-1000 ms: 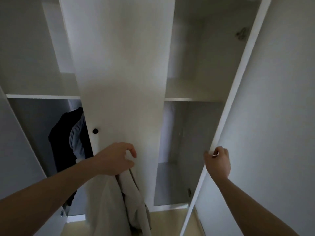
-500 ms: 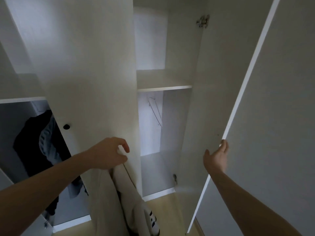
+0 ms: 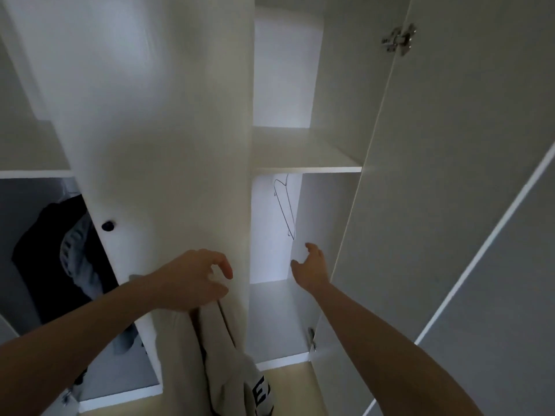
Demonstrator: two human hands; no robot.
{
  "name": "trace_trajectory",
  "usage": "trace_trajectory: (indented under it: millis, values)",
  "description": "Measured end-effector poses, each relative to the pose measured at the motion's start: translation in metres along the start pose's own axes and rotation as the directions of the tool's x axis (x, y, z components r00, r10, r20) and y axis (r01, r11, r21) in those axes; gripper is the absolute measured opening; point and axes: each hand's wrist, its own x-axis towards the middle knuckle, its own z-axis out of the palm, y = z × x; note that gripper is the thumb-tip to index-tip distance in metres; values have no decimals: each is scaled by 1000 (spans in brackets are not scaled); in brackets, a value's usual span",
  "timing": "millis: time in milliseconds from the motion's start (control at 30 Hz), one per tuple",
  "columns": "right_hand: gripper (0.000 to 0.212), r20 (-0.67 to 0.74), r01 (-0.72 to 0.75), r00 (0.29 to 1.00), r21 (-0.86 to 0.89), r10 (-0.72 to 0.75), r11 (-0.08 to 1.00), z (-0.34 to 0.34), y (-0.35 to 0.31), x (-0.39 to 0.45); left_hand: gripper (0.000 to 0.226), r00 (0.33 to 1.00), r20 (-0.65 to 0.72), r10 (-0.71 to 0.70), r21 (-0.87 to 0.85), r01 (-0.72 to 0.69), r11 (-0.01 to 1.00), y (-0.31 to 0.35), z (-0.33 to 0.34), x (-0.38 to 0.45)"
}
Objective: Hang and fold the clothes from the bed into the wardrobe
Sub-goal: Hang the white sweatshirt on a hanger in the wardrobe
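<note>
A white wardrobe (image 3: 306, 151) stands in front of me. My left hand (image 3: 192, 280) holds a beige garment (image 3: 216, 352) with dark lettering, which hangs down in front of the shut middle door (image 3: 156, 115). My right hand (image 3: 312, 268) is open and empty, fingers spread, inside the right compartment. It is just below a thin wire hanger (image 3: 285, 205) hanging under the shelf (image 3: 306, 168). The right door (image 3: 450, 175) is swung wide open.
The left compartment holds dark and grey clothes (image 3: 57, 250) on hangers. A black knob (image 3: 108, 226) sits on the middle door. The right compartment's floor (image 3: 270, 319) is bare. Pale flooring (image 3: 288, 385) shows below.
My right hand let go of the right door's edge and moved left into the compartment. The door stands wider open. My left hand still holds the garment.
</note>
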Motion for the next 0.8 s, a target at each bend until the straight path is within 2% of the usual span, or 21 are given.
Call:
trace_trajectory:
  millis: [200,300,533,700,800]
  values:
    - [70,92,-62,993,-124,73,990,21,9,120,14,997,24,-75,-77,76,994,-6,3,38]
    - [73,147,-74,984,-169,99,983,39,13,181,15,991,-20,-132,-54,130,990,-14,6,56]
    - [78,151,-139,975,-163,163,977,68,17,279,14,954,-68,-293,-62,289,955,-24,4,78]
    - [65,182,-175,963,-148,201,973,87,20,318,13,934,-83,-349,-77,343,936,-35,8,91]
    - [46,171,-219,959,-58,226,974,95,18,328,13,927,-78,-366,-81,360,929,-44,11,95]
